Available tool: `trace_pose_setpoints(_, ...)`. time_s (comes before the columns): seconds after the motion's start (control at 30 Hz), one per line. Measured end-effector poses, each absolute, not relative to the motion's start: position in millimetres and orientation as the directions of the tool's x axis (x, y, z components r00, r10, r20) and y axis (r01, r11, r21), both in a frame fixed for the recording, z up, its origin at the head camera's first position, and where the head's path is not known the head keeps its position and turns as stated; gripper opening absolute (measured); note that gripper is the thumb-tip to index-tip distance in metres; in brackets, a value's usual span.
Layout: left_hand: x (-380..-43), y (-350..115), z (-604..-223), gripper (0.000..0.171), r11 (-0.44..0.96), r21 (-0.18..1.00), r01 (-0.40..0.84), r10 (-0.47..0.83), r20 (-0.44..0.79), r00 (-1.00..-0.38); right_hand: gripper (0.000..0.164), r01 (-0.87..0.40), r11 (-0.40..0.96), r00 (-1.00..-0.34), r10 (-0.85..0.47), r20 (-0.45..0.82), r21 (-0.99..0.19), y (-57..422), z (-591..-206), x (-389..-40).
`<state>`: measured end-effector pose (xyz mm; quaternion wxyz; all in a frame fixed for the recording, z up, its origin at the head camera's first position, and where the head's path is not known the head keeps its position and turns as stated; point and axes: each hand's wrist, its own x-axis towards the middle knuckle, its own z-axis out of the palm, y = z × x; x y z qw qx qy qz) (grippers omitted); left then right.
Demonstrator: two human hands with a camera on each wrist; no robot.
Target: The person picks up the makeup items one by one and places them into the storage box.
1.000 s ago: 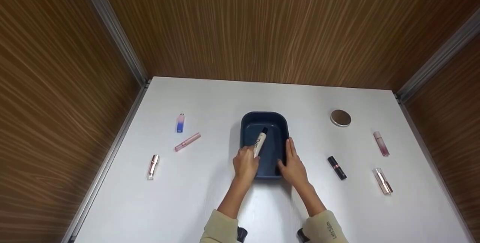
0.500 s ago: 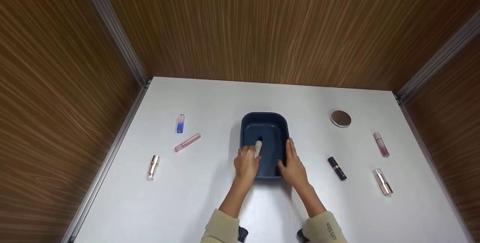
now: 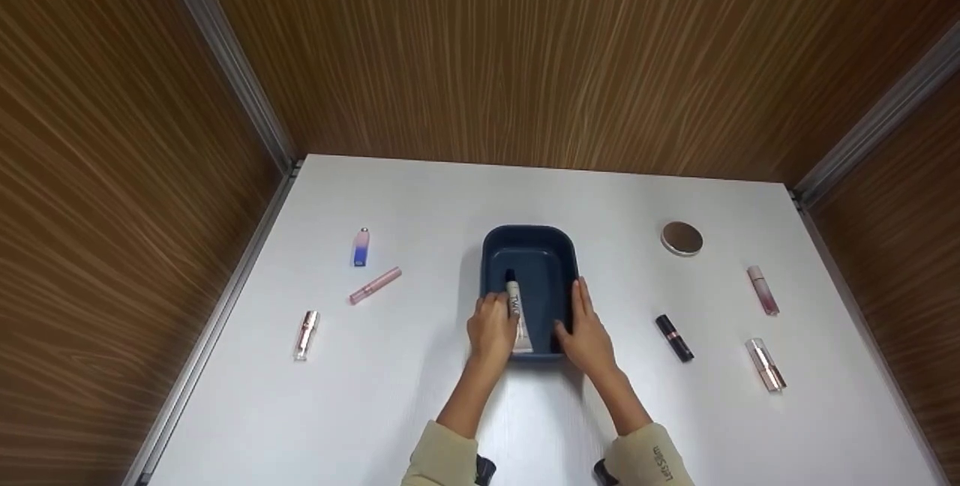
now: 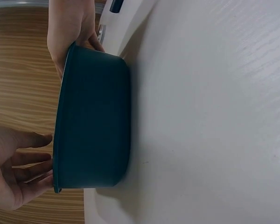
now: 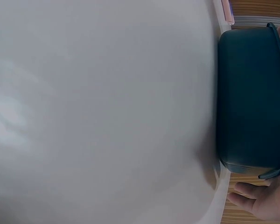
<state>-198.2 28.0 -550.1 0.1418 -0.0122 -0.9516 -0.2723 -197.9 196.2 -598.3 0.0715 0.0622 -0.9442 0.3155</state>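
Observation:
A dark blue plastic box [image 3: 529, 237] stands near the middle of the white table. In it, along the left side, lies a cream-coloured squeeze tube [image 3: 514, 292] with a black cap pointing away from me. My left hand [image 3: 492, 327] is over the box's left rim, right beside the tube, its thumb overlapping the tube's middle; the left wrist view shows thumb and fingers apart. My right hand [image 3: 589, 337] holds the box's right wall, thumb inside and fingers along the outside. In the right wrist view the box's side [image 5: 252, 100] hides most of both hands.
On the left lie a pink-and-blue lip tube [image 3: 361, 247], a pink lip gloss [image 3: 375, 285] and a rose-gold tube [image 3: 306, 334]. On the right are a round compact [image 3: 682, 238], a black lipstick [image 3: 674, 337], a pink gloss tube [image 3: 763, 289] and another rose-gold tube [image 3: 766, 364]. Wood-grain panels surround the table.
The squeeze tube has come down and back toward me in the box, from slanting up out of my left hand to lying on the bottom. My left grip has loosened. The right hand keeps still.

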Motion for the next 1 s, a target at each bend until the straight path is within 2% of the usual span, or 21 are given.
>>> trace_pose_setpoints(0.33,-197.5,26.3,-549.1,0.026,0.843,0.528,0.103,-0.058,0.279,-0.958,0.075,-0.177,0.789,-0.978,-0.075,0.194,-0.589,196.7,-599.2,-198.2)
trace_pose_setpoints(0.67,-194.9,23.4,-549.0,0.03,0.831,0.54,0.133,-0.05,0.311,-0.949,0.076,-0.129,0.794,-0.989,-0.059,0.136,-0.594,196.0,-598.3,-199.0)
trace_pose_setpoints(1.0,-191.0,18.7,-549.5,0.028,0.807,0.573,0.142,-0.068,0.33,-0.941,0.075,-0.131,0.784,-0.988,-0.049,0.15,-0.606,195.3,-597.8,-198.2)
